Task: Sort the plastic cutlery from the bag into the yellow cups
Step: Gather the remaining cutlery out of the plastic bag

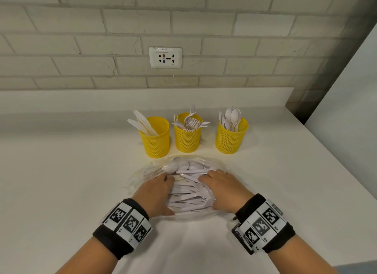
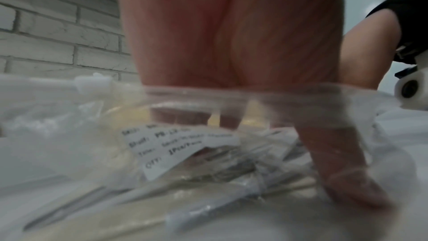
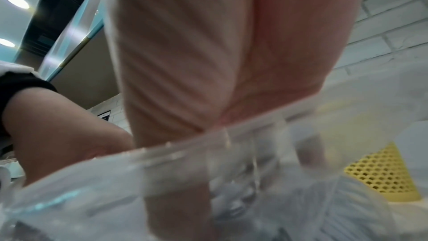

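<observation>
Near the tabletop's front edge, your left hand (image 1: 155,190) and right hand (image 1: 222,189) each gripped the clear cutlery bag (image 1: 142,172), fingers curled on its mouth.

Three bright yellow round plastic mesh cups (image 1: 190,138), their walls a fine honeycomb of holes, stand at twelve o'clock from the clear, colourless plastic bag (image 1: 142,172). White plastic knives (image 1: 142,121), forks (image 1: 191,121) and spoons (image 1: 231,117) fill the cups; the white plastic cutlery heap (image 1: 189,194) in the bag is the same shade. A white paper label (image 2: 178,148) with black print shows through the film. Black wristbands (image 1: 126,227) carry white panels with black square-block codes. The counter (image 1: 61,171) is cream; the brick wall (image 1: 81,39) pale grey-white.
</observation>
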Action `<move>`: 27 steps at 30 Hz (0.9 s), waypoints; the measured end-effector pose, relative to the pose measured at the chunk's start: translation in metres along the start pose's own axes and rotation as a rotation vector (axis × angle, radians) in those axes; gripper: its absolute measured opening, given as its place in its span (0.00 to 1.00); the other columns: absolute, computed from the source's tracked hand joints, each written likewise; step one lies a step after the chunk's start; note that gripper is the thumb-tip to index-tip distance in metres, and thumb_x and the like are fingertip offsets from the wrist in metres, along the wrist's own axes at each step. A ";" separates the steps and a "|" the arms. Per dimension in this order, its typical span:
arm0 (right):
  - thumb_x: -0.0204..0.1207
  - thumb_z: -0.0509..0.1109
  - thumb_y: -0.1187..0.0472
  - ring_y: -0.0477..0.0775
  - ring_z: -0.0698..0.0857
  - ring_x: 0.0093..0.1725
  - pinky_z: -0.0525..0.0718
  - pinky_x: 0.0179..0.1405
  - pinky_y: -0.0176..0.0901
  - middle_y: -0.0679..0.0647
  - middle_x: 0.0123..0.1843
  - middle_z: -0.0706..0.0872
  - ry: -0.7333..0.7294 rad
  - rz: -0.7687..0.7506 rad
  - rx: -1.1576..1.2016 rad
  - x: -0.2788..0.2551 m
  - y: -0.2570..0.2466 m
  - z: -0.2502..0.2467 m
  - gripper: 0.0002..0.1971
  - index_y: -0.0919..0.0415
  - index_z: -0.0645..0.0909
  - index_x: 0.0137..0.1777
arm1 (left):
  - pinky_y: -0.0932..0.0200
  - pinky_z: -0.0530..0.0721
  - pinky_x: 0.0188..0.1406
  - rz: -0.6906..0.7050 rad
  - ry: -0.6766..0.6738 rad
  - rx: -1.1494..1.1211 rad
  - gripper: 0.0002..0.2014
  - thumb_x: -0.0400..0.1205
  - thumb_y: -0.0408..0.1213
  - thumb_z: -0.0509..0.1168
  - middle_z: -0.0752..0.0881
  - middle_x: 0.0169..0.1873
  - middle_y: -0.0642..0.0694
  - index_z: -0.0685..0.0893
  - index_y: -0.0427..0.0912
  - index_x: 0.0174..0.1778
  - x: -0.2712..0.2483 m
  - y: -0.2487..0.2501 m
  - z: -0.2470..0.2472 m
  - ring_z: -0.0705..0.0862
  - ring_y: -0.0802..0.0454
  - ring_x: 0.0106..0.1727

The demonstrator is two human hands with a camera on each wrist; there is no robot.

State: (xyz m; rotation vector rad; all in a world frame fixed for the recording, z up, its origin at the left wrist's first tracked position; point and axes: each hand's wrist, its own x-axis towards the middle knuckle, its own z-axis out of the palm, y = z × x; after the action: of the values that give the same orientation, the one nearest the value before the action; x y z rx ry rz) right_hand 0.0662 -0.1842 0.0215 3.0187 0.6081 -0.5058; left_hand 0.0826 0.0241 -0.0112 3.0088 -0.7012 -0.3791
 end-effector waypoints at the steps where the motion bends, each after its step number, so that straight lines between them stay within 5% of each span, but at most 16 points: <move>1: 0.70 0.75 0.55 0.59 0.69 0.72 0.69 0.69 0.51 0.55 0.72 0.71 -0.008 0.006 -0.026 0.001 0.001 0.000 0.36 0.54 0.63 0.77 | 0.55 0.76 0.68 0.006 -0.009 -0.016 0.41 0.68 0.58 0.73 0.73 0.68 0.46 0.67 0.47 0.76 -0.001 -0.001 0.001 0.76 0.47 0.67; 16: 0.75 0.67 0.63 0.58 0.71 0.72 0.67 0.70 0.50 0.55 0.70 0.75 -0.014 -0.048 -0.052 0.002 -0.005 -0.002 0.26 0.54 0.69 0.74 | 0.55 0.76 0.68 0.045 0.028 -0.097 0.47 0.65 0.55 0.77 0.72 0.72 0.45 0.63 0.43 0.77 0.003 -0.008 0.007 0.75 0.47 0.69; 21: 0.74 0.63 0.69 0.59 0.68 0.73 0.66 0.70 0.56 0.53 0.75 0.70 -0.055 -0.162 -0.020 0.005 -0.017 -0.002 0.33 0.44 0.64 0.77 | 0.54 0.74 0.69 0.148 0.046 -0.092 0.50 0.61 0.61 0.76 0.73 0.69 0.45 0.64 0.44 0.77 0.015 -0.014 0.012 0.75 0.46 0.67; 27: 0.73 0.65 0.68 0.58 0.67 0.74 0.65 0.71 0.55 0.53 0.76 0.67 -0.049 -0.149 0.053 0.004 -0.012 0.000 0.32 0.44 0.67 0.76 | 0.51 0.76 0.67 0.269 0.013 -0.050 0.45 0.62 0.62 0.74 0.70 0.67 0.44 0.68 0.49 0.74 0.021 -0.020 0.011 0.74 0.45 0.66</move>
State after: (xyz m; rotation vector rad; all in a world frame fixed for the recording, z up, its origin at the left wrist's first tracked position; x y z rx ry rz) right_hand 0.0655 -0.1718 0.0205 3.0141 0.8338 -0.6094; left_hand 0.1066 0.0329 -0.0278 2.8150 -1.0602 -0.3576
